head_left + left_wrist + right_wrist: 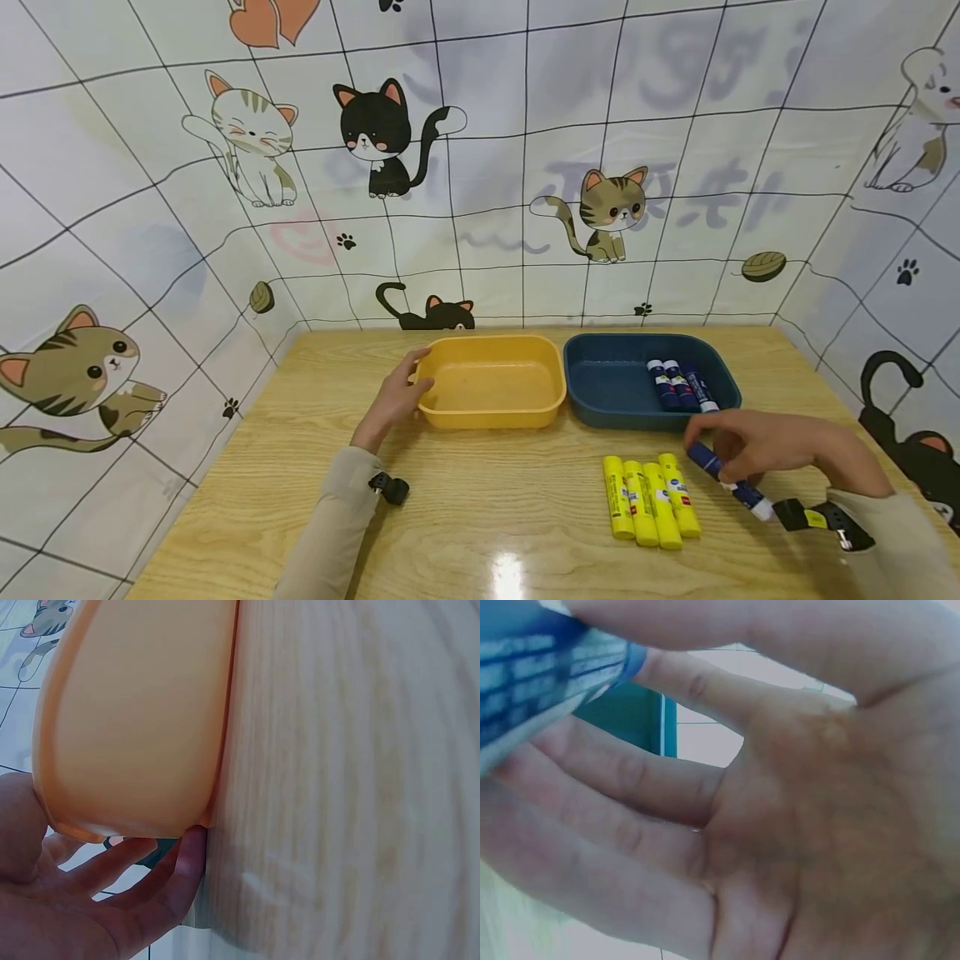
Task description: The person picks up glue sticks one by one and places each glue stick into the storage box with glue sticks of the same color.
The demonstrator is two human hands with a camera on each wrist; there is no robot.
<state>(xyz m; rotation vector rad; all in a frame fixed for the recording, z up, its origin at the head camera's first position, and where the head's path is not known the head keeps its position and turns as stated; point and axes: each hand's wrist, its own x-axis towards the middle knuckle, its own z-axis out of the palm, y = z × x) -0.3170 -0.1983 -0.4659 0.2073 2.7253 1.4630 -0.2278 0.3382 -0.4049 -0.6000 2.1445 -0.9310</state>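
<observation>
My left hand (pixel 393 398) holds the left end of a yellow plastic tray (pixel 491 417), thumb at the rim and fingers around the outside of the end wall. The left wrist view shows its fingers (pixel 191 859) against that wall. With thumb and fingers, my right hand (pixel 780 442) pinches a dark blue glue stick (pixel 746 493), slanted with its white end toward me, in front of a dark blue tray (pixel 607 371). The blue stick (pixel 532 675) fills the upper left of the right wrist view. Several blue glue sticks (pixel 678 385) lie in the blue tray's right side.
Several yellow glue sticks (pixel 651 504) lie side by side on the wooden table (pixel 480 492), left of my right hand. Both trays stand next to each other near the back edge. A cat-patterned sheet (pixel 495 167) encloses the back and sides.
</observation>
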